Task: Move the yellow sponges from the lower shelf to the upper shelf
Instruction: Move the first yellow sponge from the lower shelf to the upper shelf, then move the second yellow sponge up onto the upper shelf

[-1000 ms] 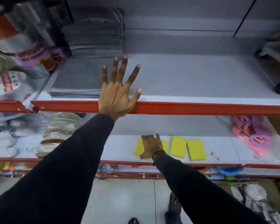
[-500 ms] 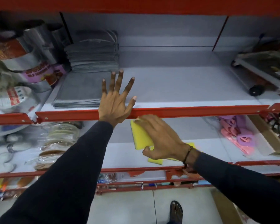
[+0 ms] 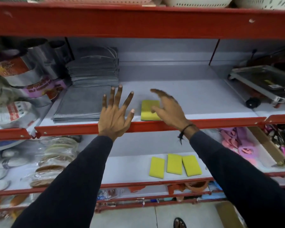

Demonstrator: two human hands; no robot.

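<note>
One yellow sponge [image 3: 148, 109] lies flat on the upper shelf [image 3: 204, 97], close to its red front edge. My right hand [image 3: 169, 110] hovers just right of it with fingers spread, partly covering its right side and holding nothing. My left hand [image 3: 116, 116] rests with its palm against the red front rail [image 3: 72, 130] of the upper shelf, fingers fanned out. Three more yellow sponges [image 3: 174, 164] lie side by side on the lower shelf [image 3: 130, 168], between my two forearms.
Grey folded cloths [image 3: 82, 104] fill the upper shelf's left part, with foil packets [image 3: 23, 83] beyond. A metal tray [image 3: 266, 84] sits at the upper right. Pink items [image 3: 237, 145] and bagged scrubbers [image 3: 56, 155] flank the lower shelf. A red shelf beam [image 3: 138, 22] runs overhead.
My right hand lifted a yellow sponge from the lower shelf, set it on the upper shelf and let go. My left hand stayed on the rail. The view tilted upward.
</note>
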